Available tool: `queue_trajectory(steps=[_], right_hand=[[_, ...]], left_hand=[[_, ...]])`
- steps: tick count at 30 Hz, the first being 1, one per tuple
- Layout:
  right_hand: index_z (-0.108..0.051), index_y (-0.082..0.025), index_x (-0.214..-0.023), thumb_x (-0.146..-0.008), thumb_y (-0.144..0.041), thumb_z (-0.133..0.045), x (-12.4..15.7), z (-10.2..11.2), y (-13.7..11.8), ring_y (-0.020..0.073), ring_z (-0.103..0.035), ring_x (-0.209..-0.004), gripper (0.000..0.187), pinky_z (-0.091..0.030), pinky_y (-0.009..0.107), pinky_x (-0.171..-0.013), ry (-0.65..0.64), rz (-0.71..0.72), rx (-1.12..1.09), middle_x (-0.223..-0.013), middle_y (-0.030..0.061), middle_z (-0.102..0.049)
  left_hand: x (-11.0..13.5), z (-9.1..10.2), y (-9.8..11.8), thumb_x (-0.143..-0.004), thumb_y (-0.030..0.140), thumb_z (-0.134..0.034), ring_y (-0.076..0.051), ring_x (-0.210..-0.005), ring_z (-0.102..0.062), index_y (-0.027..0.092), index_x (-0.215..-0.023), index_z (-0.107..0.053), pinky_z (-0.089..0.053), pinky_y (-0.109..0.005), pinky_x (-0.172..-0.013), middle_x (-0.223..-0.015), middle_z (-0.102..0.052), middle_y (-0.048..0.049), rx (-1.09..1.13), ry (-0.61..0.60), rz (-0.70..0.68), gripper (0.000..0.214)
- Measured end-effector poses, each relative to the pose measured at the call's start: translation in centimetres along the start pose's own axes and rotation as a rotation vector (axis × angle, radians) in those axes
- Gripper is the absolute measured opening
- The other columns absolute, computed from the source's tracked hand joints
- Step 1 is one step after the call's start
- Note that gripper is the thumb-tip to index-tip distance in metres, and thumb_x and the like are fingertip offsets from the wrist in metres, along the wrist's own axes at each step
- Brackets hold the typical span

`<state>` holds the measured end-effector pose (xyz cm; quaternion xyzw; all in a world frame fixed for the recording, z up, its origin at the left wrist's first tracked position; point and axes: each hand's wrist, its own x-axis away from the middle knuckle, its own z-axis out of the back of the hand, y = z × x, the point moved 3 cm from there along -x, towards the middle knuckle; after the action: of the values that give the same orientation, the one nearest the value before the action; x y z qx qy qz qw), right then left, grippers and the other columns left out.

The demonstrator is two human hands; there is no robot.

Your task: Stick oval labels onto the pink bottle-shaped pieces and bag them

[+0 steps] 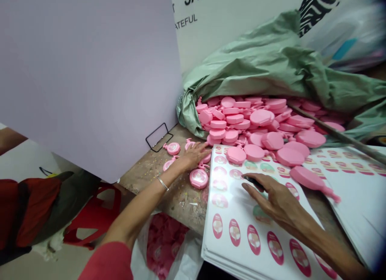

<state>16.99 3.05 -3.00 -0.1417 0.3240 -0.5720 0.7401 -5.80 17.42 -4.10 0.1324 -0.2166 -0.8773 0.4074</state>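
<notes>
My left hand (194,154) reaches out over the worn table, fingers spread and resting on a pink round piece (206,158) at the edge of the sticker sheet. Another pink piece with a sticker on its face (198,178) lies just below the hand. My right hand (273,195) lies on the white sticker sheet (238,215), fingers extended and pressing down; something small and dark (252,181) sits under the fingertips, I cannot tell what. A large pile of pink round cases (256,125) spills from a green plastic bag (271,66) behind both hands.
A lilac board (87,75) stands at the left on a black wire stand (159,136). More sticker sheets (352,171) lie at the right. A clear bag of pink pieces (164,243) hangs below the table edge. Red chairs (90,219) stand at lower left.
</notes>
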Motion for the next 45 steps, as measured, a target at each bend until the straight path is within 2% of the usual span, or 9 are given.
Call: queue_trajectory(steps=[4,9,15,19,23,26,30,39,45], right_hand=[[-0.067,-0.023,-0.098,-0.087,-0.045,-0.053,1.1,0.3,1.2,0.0236,-0.069,-0.076,0.029,-0.057,0.037,-0.069,-0.047,-0.07,-0.054,-0.09,0.0082,-0.074],[-0.068,-0.021,-0.098,-0.083,-0.047,-0.055,1.8,-0.2,3.0,0.0232,-0.07,-0.078,0.033,-0.057,0.034,-0.07,-0.101,-0.203,-0.141,-0.091,0.0083,-0.074],[-0.066,-0.022,-0.093,-0.081,-0.046,-0.053,0.5,0.1,1.7,0.0222,-0.069,-0.073,0.03,-0.055,0.032,-0.066,-0.13,-0.217,-0.224,-0.087,0.0062,-0.073],[-0.06,-0.022,-0.093,-0.086,-0.045,-0.045,-0.5,0.9,0.3,0.0201,-0.066,-0.07,0.028,-0.052,0.03,-0.062,0.009,-0.217,-0.195,-0.083,0.0055,-0.071],[-0.052,-0.023,-0.087,-0.092,-0.039,-0.04,0.2,0.5,-1.0,0.0168,-0.06,-0.062,0.021,-0.045,0.029,-0.057,0.027,-0.164,-0.14,-0.072,0.0023,-0.064],[-0.053,-0.023,-0.084,-0.092,-0.034,-0.045,2.0,-0.9,-2.4,0.0165,-0.057,-0.063,0.016,-0.043,0.031,-0.062,-0.072,-0.06,-0.065,-0.073,0.0012,-0.063],[-0.057,-0.022,-0.085,-0.091,-0.028,-0.048,4.0,-2.7,-3.8,0.0192,-0.057,-0.072,0.013,-0.038,0.034,-0.07,-0.053,0.024,0.076,-0.076,0.0015,-0.064],[-0.062,-0.017,-0.092,-0.092,-0.023,-0.051,3.6,-4.6,-3.8,0.0208,-0.055,-0.076,0.013,-0.031,0.033,-0.069,0.117,0.113,0.388,-0.078,0.0051,-0.065],[-0.062,-0.018,-0.082,-0.09,-0.021,-0.052,3.6,-4.9,-3.4,0.0198,-0.053,-0.075,0.014,-0.03,0.032,-0.07,0.078,0.127,0.372,-0.074,0.004,-0.062]], left_hand=[[-1.5,1.1,-0.7,-0.06,0.015,-0.07,-0.03,-0.113,-0.054,0.019,-0.101,-0.069,-0.035,-0.041,-0.103,-0.12,-0.063,-0.0112,0.198,-0.119,-0.037,0.041],[-0.5,3.3,-1.3,-0.076,0.034,-0.061,-0.019,-0.079,-0.06,0.012,-0.102,-0.061,-0.05,-0.032,-0.074,-0.092,-0.066,-0.0076,0.494,-0.017,0.113,0.034],[2.1,3.8,-0.9,-0.072,0.04,-0.067,-0.013,-0.063,-0.061,0.011,-0.109,-0.055,-0.054,-0.029,-0.059,-0.091,-0.067,-0.0095,0.876,0.077,0.236,0.048],[3.6,3.3,1.1,-0.07,0.04,-0.067,-0.006,-0.048,-0.05,0.012,-0.104,-0.058,-0.043,-0.019,-0.044,-0.08,-0.067,-0.0057,1.034,0.184,0.259,0.045],[5.8,1.2,4.6,-0.073,0.036,-0.063,-0.011,-0.057,-0.06,0.012,-0.098,-0.059,-0.05,-0.022,-0.052,-0.08,-0.068,-0.0073,1.277,0.277,0.314,0.035],[7.3,-1.0,7.4,-0.07,0.029,-0.068,-0.018,-0.061,-0.067,0.011,-0.091,-0.059,-0.056,-0.03,-0.06,-0.078,-0.069,-0.0092,1.475,0.23,0.419,0.029],[7.3,-3.1,9.5,-0.068,0.025,-0.073,-0.016,-0.06,-0.066,0.01,-0.093,-0.062,-0.056,-0.026,-0.055,-0.086,-0.071,-0.0105,1.468,0.17,0.444,0.031],[4.2,-5.5,8.4,-0.064,0.019,-0.074,-0.021,-0.073,-0.07,0.01,-0.084,-0.063,-0.056,-0.029,-0.064,-0.084,-0.072,-0.0109,1.584,0.163,0.449,0.025],[4.0,-6.5,7.9,-0.064,0.016,-0.075,-0.018,-0.069,-0.07,0.013,-0.088,-0.059,-0.056,-0.033,-0.074,-0.081,-0.069,-0.0047,1.611,0.226,0.397,0.029]])
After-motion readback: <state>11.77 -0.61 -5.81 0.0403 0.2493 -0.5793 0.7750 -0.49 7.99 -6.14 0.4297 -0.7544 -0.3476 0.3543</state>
